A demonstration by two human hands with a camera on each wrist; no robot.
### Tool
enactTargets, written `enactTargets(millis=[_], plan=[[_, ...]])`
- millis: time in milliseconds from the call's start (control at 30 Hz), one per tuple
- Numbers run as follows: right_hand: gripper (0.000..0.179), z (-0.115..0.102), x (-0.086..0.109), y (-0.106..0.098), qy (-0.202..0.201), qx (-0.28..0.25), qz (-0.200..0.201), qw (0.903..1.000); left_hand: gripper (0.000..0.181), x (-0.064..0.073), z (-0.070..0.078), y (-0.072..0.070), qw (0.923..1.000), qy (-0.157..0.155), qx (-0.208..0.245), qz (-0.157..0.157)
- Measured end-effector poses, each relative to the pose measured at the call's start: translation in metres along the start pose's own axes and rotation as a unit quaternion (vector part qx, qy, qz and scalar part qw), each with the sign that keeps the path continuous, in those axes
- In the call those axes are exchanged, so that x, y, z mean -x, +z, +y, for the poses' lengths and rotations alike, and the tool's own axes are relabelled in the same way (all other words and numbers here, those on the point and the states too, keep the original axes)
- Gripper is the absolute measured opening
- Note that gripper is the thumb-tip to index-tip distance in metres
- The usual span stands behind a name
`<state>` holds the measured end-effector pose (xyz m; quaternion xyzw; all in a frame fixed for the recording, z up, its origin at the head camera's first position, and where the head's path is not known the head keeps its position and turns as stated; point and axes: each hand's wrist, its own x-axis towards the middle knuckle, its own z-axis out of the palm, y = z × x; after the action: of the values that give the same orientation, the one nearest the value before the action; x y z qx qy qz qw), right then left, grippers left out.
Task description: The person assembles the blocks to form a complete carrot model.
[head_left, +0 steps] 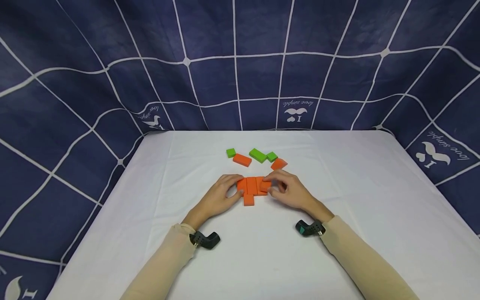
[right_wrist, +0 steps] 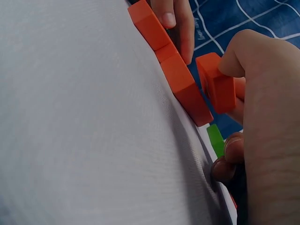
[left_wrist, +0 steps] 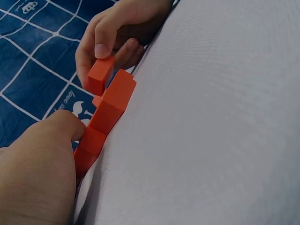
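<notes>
Orange blocks lie side by side in a short row (head_left: 251, 186) on the white table, with a smaller orange block (head_left: 248, 200) set against the near side. My left hand (head_left: 220, 195) grips the left end of the row, its thumb at the near edge and a finger at the far edge. My right hand (head_left: 294, 191) pinches another orange block (right_wrist: 216, 82) between thumb and fingers. In the left wrist view this held block (left_wrist: 100, 77) hangs just above the right end of the row, tilted. Part of the row's left end is hidden by the left hand.
Beyond the row lie loose pieces: a green rectangular block (head_left: 258, 155), two small green blocks, one at left (head_left: 231, 153) and one at right (head_left: 271, 156), an orange rectangular block (head_left: 242, 160) and an orange wedge-like piece (head_left: 279, 163). A dark blue checked cloth (head_left: 258, 79) hangs behind the table.
</notes>
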<state>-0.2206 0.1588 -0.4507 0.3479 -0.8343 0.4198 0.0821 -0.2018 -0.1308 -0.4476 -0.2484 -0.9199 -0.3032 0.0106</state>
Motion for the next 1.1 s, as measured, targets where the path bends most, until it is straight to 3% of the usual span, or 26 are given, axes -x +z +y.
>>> enactTargets(millis=[1100], plan=[[0.031,-0.0063,-0.0008,0.0056,-0.029,-0.002,-0.036,0.9989,0.050,-0.0003,-0.0016,0.0003,1.0000,0.004,0.002,0.004]])
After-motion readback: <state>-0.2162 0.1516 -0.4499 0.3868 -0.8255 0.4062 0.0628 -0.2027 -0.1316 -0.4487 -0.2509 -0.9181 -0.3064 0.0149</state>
